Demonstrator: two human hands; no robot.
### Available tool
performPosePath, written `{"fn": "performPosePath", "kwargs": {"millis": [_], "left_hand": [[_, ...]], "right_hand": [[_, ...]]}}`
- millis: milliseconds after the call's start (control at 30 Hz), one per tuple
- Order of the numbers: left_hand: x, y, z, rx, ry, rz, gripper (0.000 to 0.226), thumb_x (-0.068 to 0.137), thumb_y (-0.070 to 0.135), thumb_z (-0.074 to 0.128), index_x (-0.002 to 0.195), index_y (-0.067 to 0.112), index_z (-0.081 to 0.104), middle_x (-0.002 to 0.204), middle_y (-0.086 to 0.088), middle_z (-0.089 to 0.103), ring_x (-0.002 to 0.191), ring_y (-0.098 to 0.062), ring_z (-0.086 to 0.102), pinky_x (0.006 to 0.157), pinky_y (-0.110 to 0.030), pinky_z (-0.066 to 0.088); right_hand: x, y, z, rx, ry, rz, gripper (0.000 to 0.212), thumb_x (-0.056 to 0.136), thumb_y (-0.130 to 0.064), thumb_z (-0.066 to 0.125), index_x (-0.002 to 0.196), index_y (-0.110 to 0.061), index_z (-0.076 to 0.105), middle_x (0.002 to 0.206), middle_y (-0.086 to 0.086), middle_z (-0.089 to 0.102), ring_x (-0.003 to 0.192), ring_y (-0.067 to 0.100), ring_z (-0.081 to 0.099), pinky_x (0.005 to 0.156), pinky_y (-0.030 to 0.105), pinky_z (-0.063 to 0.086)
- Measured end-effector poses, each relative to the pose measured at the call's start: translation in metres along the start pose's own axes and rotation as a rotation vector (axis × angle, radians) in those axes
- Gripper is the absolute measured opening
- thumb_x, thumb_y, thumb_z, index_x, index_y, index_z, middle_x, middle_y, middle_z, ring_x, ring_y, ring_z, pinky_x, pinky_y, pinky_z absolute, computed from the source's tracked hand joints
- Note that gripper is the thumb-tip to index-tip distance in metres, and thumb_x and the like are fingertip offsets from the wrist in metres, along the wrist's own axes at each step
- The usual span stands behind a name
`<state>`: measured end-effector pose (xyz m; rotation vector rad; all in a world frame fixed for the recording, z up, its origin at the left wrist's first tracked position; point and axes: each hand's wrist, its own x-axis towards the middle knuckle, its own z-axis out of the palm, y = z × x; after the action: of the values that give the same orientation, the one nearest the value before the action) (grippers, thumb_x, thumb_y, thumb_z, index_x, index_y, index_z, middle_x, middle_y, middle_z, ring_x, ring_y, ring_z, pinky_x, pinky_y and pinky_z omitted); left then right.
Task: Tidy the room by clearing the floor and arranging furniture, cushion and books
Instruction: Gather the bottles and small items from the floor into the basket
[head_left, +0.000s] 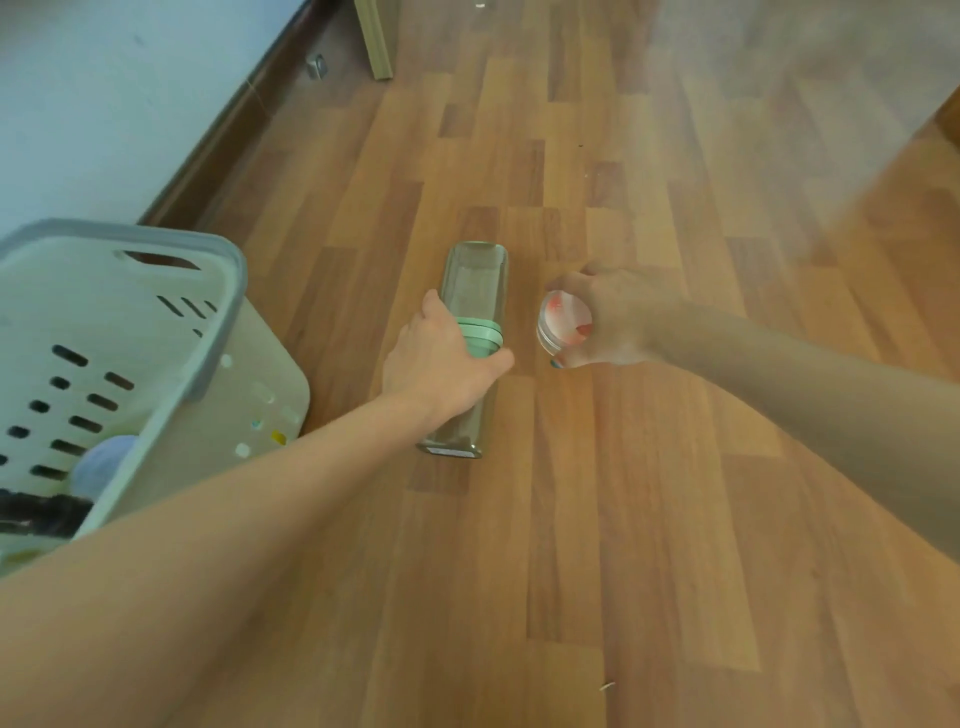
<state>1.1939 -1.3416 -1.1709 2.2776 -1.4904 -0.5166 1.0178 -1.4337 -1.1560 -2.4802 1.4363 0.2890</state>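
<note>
Two clear rectangular containers lie end to end on the wooden floor, joined around a pale green lid (480, 339). The far container (475, 283) is fully visible; the near container (457, 434) is partly under my arm. My left hand (441, 364) rests over the green lid, thumb and fingers wrapped around it. To the right, my right hand (608, 317) is closed around a small round clear jar (563, 322) with red marks on it, held at floor level.
A pale laundry basket (197, 332) with a grey rim stands at the left and holds a few items. White wall and dark skirting board (228, 130) run behind it. A furniture leg (376, 39) stands at the top. Bare floorboards stretch to the right.
</note>
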Motion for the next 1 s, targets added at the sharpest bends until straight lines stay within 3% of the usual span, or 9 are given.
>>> {"fn": "performPosePath", "kwargs": {"millis": [200,367,533,700,833,933,1000], "left_hand": [[-0.018,-0.003,-0.055,-0.073,0.012,0.033,0.084,0.065,0.057,0.067,0.131,0.017,0.034,0.115,0.001,0.056,0.103,-0.025,0.057,0.085,-0.043,0.05],[-0.031,-0.003,-0.109,-0.171,0.075,0.046,0.075,0.066,0.054,0.07,0.125,0.018,0.038,0.108,0.004,0.055,0.093,-0.02,0.057,0.076,-0.035,0.047],[-0.047,-0.013,-0.166,-0.278,0.155,0.082,0.084,0.061,0.056,0.071,0.127,0.016,0.039,0.108,0.003,0.056,0.096,-0.02,0.059,0.084,-0.04,0.052],[-0.058,-0.039,-0.22,-0.327,0.271,0.052,0.071,0.062,0.051,0.074,0.118,0.019,0.044,0.096,0.008,0.057,0.084,-0.01,0.06,0.063,-0.026,0.046],[-0.071,-0.073,-0.257,-0.402,0.357,0.009,0.071,0.062,0.047,0.076,0.119,0.018,0.044,0.1,0.006,0.059,0.084,-0.012,0.063,0.071,-0.034,0.055],[-0.08,-0.106,-0.276,-0.425,0.403,-0.024,0.068,0.066,0.043,0.076,0.12,0.019,0.043,0.096,0.008,0.057,0.078,-0.003,0.058,0.057,-0.023,0.047],[-0.085,-0.129,-0.285,-0.426,0.422,-0.066,0.07,0.063,0.047,0.075,0.121,0.02,0.045,0.095,0.01,0.058,0.078,-0.003,0.059,0.058,-0.024,0.047]], "right_hand": [[-0.021,-0.037,-0.039,0.059,0.057,-0.001,0.088,0.065,-0.061,0.075,0.14,-0.033,0.04,0.128,0.001,0.049,0.114,0.028,0.055,0.092,0.045,0.05],[-0.037,-0.079,-0.08,0.07,0.126,-0.031,0.089,0.061,-0.063,0.076,0.138,-0.036,0.041,0.121,0.0,0.052,0.114,0.025,0.053,0.093,0.043,0.048],[-0.053,-0.13,-0.119,0.092,0.195,-0.113,0.093,0.061,-0.06,0.078,0.142,-0.033,0.04,0.127,-0.001,0.053,0.114,0.023,0.052,0.089,0.037,0.048],[-0.061,-0.181,-0.14,0.091,0.238,-0.204,0.086,0.058,-0.06,0.078,0.133,-0.032,0.048,0.117,-0.002,0.056,0.099,0.02,0.051,0.085,0.037,0.05],[-0.06,-0.225,-0.144,0.075,0.25,-0.292,0.076,0.06,-0.056,0.08,0.125,-0.027,0.053,0.111,-0.002,0.06,0.104,0.023,0.057,0.084,0.038,0.051],[-0.056,-0.26,-0.14,0.059,0.231,-0.362,0.081,0.063,-0.056,0.08,0.131,-0.024,0.05,0.117,-0.001,0.058,0.109,0.022,0.055,0.081,0.032,0.046],[-0.053,-0.283,-0.135,0.052,0.212,-0.389,0.087,0.062,-0.058,0.08,0.137,-0.026,0.047,0.126,-0.002,0.057,0.114,0.021,0.054,0.083,0.032,0.045]]}}
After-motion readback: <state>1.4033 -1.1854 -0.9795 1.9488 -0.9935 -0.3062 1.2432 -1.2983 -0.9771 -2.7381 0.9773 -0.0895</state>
